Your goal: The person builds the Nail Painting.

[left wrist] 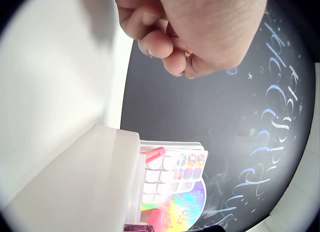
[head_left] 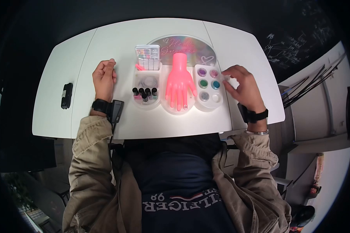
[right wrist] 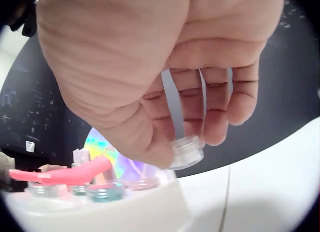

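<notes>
My right hand point(head_left: 245, 86) pinches a small clear round jar point(right wrist: 188, 153) with whitish contents between thumb and fingers. It is raised beside a white tray point(head_left: 210, 106) of glitter pots: purple point(head_left: 202, 72), pink point(head_left: 214, 73), green point(head_left: 203, 83), blue point(head_left: 216, 84) and silver point(head_left: 204, 96), with one round recess bare. Left of the tray, a pink model hand point(head_left: 178, 83) lies fingers toward me, one fingertip bearing a decorated nail point(head_left: 185, 107). My left hand point(head_left: 104, 79) is off to the left with fingers loosely curled; nothing shows in it in the left wrist view.
Left of the model hand, a white holder point(head_left: 146, 105) bears several black-capped bottles point(head_left: 145, 94) and an upright box of nail pieces point(head_left: 147, 58). A holographic backboard point(head_left: 202, 50) rises behind. A small black device point(head_left: 67, 95) lies at the left of the white table point(head_left: 50, 112).
</notes>
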The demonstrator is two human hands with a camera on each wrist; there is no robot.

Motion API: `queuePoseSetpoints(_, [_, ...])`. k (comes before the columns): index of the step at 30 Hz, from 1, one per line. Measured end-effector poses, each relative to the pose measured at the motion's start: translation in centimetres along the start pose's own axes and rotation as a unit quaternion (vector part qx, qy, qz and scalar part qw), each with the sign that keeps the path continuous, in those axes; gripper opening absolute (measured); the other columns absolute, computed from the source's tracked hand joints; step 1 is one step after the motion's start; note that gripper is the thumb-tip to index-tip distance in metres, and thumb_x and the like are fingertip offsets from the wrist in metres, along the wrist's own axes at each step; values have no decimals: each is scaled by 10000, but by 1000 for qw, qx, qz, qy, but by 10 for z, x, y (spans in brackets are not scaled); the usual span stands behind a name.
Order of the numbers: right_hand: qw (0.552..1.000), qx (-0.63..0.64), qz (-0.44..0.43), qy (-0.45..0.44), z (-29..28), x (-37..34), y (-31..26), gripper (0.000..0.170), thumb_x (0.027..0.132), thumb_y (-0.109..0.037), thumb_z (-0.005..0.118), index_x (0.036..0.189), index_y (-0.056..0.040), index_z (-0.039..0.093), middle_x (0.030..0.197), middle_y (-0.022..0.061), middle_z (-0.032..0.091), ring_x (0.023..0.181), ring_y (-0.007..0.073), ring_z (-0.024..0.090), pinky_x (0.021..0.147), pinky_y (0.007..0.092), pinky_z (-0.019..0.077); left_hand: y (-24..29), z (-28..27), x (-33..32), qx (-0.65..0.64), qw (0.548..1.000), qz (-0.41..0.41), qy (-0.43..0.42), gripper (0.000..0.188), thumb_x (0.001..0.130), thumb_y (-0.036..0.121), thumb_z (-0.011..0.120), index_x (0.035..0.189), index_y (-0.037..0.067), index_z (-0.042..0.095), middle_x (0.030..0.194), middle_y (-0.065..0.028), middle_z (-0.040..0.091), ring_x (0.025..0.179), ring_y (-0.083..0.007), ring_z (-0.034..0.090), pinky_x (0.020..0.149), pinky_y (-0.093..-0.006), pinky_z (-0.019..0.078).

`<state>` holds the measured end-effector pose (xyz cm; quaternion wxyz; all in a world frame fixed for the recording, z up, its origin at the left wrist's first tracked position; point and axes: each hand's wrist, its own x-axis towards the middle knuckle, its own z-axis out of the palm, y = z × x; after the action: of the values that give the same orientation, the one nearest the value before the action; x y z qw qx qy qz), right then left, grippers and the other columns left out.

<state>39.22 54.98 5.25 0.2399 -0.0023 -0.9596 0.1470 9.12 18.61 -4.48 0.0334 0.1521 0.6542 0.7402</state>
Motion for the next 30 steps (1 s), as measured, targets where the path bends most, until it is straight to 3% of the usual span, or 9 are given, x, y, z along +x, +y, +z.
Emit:
queuePoseSetpoints(4, [999,7,-27,-40,-4,-8,-31,249,839,-63,857,1080,-54,793,1069,127,784,1018,355,732,888,447,621,-1,1,0,-3,1000,5,4,221,1134,269,713,1043,68,727,735,63,579,613,-24,463,552,-216,372])
queuePoseSetpoints(11, [996,26,-43,-75,1,-25,-32,165,855,-122,890,992,-65,819,1064,98,790,1011,329,728,874,430,623,-2,0,0,-5,1000,4,1,209,1133,253,711,1043,65,725,746,59,596,613,-24,476,550,-215,380])
queuePoseSetpoints(20, [998,24,-8,-64,4,-29,-41,87,888,-99,867,913,-45,804,1006,84,704,943,301,715,804,419,602,0,4,-2,-16,1000,7,13,221,1122,260,728,1019,65,724,701,60,584,589,-26,466,540,-219,366])
queuePoseSetpoints(25, [998,34,0,-60,8,-34,-37,123,884,-121,880,914,-39,794,1005,95,672,917,301,712,776,418,594,-2,0,-2,-3,1000,3,-1,207,1137,250,704,1032,73,726,776,64,607,627,-17,476,551,-211,377])
queuePoseSetpoints(30, [999,21,9,-31,9,-38,-48,176,878,-161,902,934,-32,797,979,105,646,869,301,691,749,424,581,1,0,-4,4,1000,-1,4,212,1138,257,703,1031,75,725,739,64,587,610,-22,460,550,-215,367])
